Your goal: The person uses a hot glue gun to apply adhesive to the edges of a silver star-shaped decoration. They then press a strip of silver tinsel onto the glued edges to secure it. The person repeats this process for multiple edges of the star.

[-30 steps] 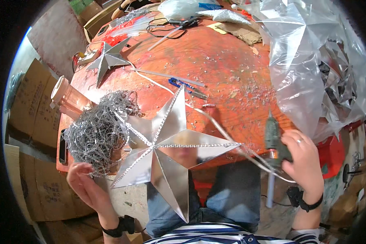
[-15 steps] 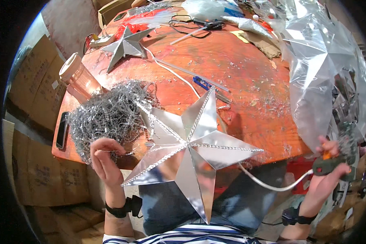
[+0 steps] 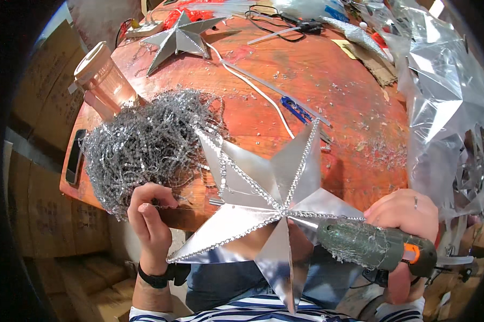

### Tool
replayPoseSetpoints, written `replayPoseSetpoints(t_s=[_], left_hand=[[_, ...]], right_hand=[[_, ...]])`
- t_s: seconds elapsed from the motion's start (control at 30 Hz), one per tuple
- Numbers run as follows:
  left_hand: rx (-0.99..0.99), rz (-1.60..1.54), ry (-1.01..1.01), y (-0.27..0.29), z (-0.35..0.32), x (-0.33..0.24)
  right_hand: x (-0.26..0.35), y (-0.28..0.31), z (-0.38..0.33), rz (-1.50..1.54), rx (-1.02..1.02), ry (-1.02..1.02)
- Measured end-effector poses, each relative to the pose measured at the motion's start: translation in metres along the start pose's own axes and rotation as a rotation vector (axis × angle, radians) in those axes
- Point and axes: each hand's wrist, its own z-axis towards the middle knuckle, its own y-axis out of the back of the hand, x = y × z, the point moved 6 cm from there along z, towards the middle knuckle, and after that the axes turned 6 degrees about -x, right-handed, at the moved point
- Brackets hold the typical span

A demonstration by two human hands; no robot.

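Note:
A silver six-pointed star (image 3: 295, 172) is tilted at the table's near edge above my lap, with beaded silver trim along several of its ridges. My right hand (image 3: 406, 212) grips a dark green glue gun (image 3: 355, 244) with an orange trigger. Its nozzle lies over the star, near the centre, beside the lower right ridge; whether it touches cannot be made out. My left hand (image 3: 152, 222), fingers closed, pinches a thin silver strand just left of the star. Behind that hand, a tangled heap of silver trim (image 3: 145, 145) sits on the table.
A tumbler (image 3: 105, 75) and a phone (image 3: 75, 158) line the orange table's (image 3: 242, 102) left side. Another silver star (image 3: 180, 40) stands at the back. A blue-handled tool (image 3: 295, 110) lies by a white cord. Clear plastic wrapping (image 3: 441, 107) covers the right side.
My right hand has brought the glue gun in from the far right to the star's centre. The view has shifted a little; my left hand keeps its pinch beside the star.

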Motion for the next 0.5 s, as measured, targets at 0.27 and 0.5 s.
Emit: replayPoseSetpoints(t_s=[0.27, 0.5], left_hand=[[0.025, 0.064, -0.023, -0.005, 0.002, -0.004], [0.028, 0.068, -0.042, -0.005, 0.001, -0.006]], right_hand=[[-0.014, -0.001, 0.003, 0.065, 0.103, 0.13], [-0.018, 0.0, -0.001, 0.026, 0.24, 0.086]])
